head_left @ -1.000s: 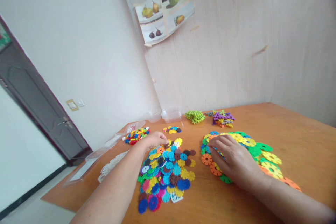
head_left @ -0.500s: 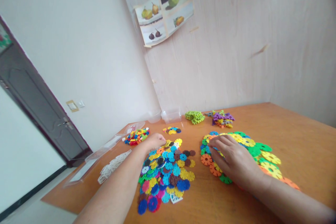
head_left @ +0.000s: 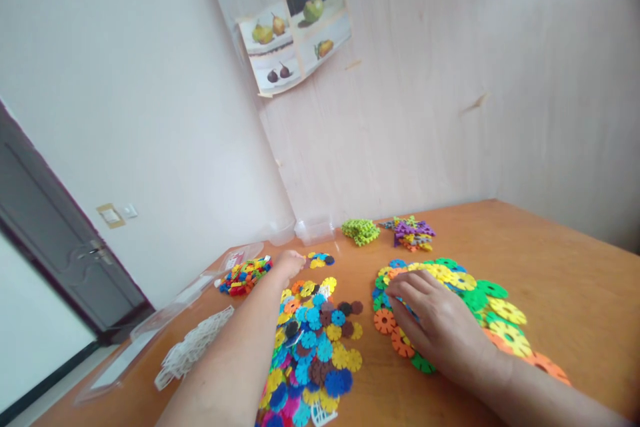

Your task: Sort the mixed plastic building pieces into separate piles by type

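My left hand (head_left: pixel 289 262) reaches past a heap of small coloured snowflake discs (head_left: pixel 313 340) toward a little cluster of yellow and blue discs (head_left: pixel 319 259); its fingers are pinched together at the cluster's edge, and what they hold is too small to make out. My right hand (head_left: pixel 433 323) lies flat, fingers spread, on the near left part of a pile of larger discs (head_left: pixel 470 290) in green, yellow and orange. All of it lies on an orange wooden table (head_left: pixel 550 260).
Farther back lie a green piece pile (head_left: pixel 360 231), a purple and orange pile (head_left: pixel 413 232) and clear plastic tubs (head_left: pixel 313 229). At the left are small mixed blocks (head_left: pixel 245 275), white lattice pieces (head_left: pixel 193 349) and a clear lid (head_left: pixel 165 320). Walls and a door (head_left: pixel 60 260) stand close.
My left hand has moved forward from the far edge of the small-disc heap to the little yellow and blue cluster. The right hand stays on the large discs. The view shifted.
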A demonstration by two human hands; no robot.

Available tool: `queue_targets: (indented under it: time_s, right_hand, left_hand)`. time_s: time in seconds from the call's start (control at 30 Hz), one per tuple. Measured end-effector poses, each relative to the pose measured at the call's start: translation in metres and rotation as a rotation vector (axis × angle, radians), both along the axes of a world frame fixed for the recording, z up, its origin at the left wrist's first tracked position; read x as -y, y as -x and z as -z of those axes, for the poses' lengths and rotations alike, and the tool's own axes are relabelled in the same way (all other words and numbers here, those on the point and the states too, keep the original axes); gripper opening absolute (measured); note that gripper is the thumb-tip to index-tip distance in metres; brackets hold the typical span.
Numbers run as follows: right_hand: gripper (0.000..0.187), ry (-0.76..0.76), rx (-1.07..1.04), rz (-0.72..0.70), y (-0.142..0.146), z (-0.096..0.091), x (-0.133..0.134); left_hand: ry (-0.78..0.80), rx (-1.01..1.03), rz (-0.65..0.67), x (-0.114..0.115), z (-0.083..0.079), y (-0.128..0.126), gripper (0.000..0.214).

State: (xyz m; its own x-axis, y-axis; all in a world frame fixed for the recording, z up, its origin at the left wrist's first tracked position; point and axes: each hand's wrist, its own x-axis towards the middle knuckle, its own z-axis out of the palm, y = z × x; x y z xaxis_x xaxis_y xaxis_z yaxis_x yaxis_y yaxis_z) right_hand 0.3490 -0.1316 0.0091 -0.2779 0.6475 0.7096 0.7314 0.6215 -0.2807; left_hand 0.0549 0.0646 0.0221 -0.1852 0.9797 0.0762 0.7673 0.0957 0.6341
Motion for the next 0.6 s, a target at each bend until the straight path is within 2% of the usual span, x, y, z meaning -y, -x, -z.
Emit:
queue_targets:
  time_s: [0.17,0.3,0.43,0.6]
  right_hand:
    - [0.017,0.026,-0.010,-0.004,0.001,-0.002,0.001]
    - [0.017,0.023,-0.012,0.006,0.000,-0.003,0.001]
    - [0.016,0.013,0.003,0.006,-0.002,-0.001,0.000]
    - [0.016,-0.024,0.019,0.015,-0.002,0.000,0.000]
  left_hand:
    - [0.018,0.049,-0.015,-0.016,0.009,-0.006,0.018]
    - [-0.007,0.071,-0.040,-0.018,0.009,-0.005,0.015]
    - [-0.020,0.088,0.001,-0.008,0.003,0.001,0.009]
    - [0.033,0.087,0.117,0.018,-0.007,0.010,0.008]
